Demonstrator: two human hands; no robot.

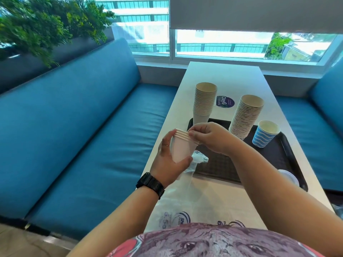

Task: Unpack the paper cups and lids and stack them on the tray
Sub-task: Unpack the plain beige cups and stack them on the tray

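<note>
My left hand (168, 162) grips a short stack of white paper cups (181, 147) around its body, above the table's left edge. My right hand (209, 138) pinches the rims at the top of that stack. On the black tray (289, 156) stand a tall white cup stack (204, 102) at the far left corner, a taller leaning stack (245, 115) in the middle and a blue wavy-striped cup (265, 134) to its right. A white lid (289, 178) peeks out by the tray's near right corner, partly hidden by my right forearm.
Clear plastic wrapping (187, 201) with blue print lies on the white table (222, 76) between me and the tray. A round purple sticker (225, 102) sits beyond the tray. Blue bench seats (89, 145) flank the table; a window is at the far end.
</note>
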